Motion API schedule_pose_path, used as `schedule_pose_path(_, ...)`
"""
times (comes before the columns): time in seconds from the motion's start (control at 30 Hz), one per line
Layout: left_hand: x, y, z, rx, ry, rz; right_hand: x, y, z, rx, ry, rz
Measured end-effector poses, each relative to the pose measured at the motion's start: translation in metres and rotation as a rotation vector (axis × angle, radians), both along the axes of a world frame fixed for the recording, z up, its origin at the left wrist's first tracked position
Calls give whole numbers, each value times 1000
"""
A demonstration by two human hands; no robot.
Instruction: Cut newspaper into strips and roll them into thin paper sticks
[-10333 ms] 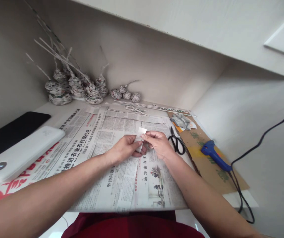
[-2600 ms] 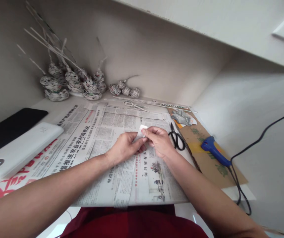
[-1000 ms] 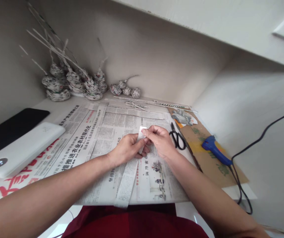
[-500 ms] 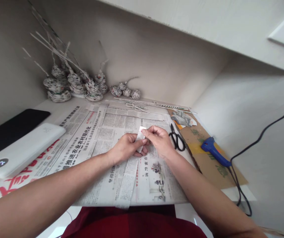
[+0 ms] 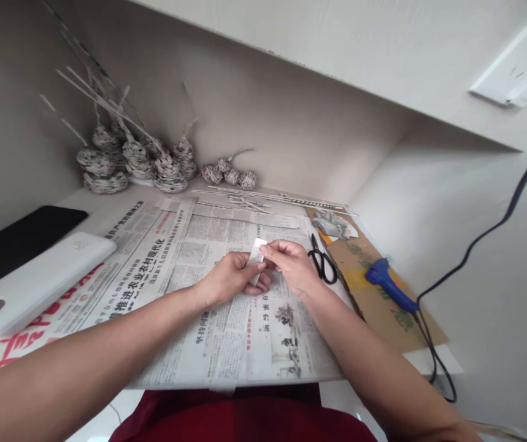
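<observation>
left hand (image 5: 229, 277) and right hand (image 5: 293, 268) pinch one small paper strip (image 5: 256, 251)

the left thumb and fingers close on the strip; the right ones squeeze its top end. it is above the middle of the newspaper (image 5: 205, 252). black scissors (image 5: 317, 250) lie by the newspaper's right edge, with a blue glue gun (image 5: 391, 286) farther right. woven paper gourds (image 5: 170, 176) stand behind the newspaper.

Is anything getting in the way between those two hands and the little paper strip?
Nothing visible does: the left hand and right hand both grip the paper strip directly. The nearest loose tool, the black scissors, lies to the right of the right hand, not between.
</observation>
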State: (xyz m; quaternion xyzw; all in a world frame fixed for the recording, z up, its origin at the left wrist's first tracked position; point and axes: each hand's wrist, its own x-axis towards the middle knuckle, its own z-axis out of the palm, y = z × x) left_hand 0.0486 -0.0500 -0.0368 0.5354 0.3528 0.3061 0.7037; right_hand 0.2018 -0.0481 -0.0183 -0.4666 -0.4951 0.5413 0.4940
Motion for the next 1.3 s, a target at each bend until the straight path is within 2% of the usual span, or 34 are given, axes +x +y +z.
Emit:
schedule_pose_path(0.27, 2, -4, 5, 21, 64, 62, -7, -3, -4, -3, 84, -22)
schedule_pose_path(0.53, 1, -3, 8, -29, 68, -3, 0, 0, 2, -56, 81, 21)
schedule_pose_path(0.77, 0, -2, 4, -26, 47, -65, -4, -2, -2, -32, 98, 13)
schedule_pose_path(0.87, -1, -1, 3, -27, 32, -57, -1, 1, -4, 5, 44, -61)
schedule_pose_path(0.97, -2, 0, 4, -39, 30, -33, 14, 10, -3, 169, -181, -198)
schedule_pose_path(1.03, -2, 1, 5, -50, 37, -24, 34, 19, 1, 323, -421, -275)
schedule_pose_path(1.1, -2, 2, 6, -61, 47, -15, 58, 29, 7, 410, -695, -350)
schedule_pose_path(1.17, -2, 3, 5, -64, 50, -15, 84, 42, 13, 354, -1048, -492)
schedule_pose_path(1.23, -2, 4, 4, -63, 45, -18, 107, 55, 16, 158, -1397, -613)
schedule_pose_path(1.3, -2, 4, 4, -63, 41, -19, 123, 68, 16, -64, -1604, -613)
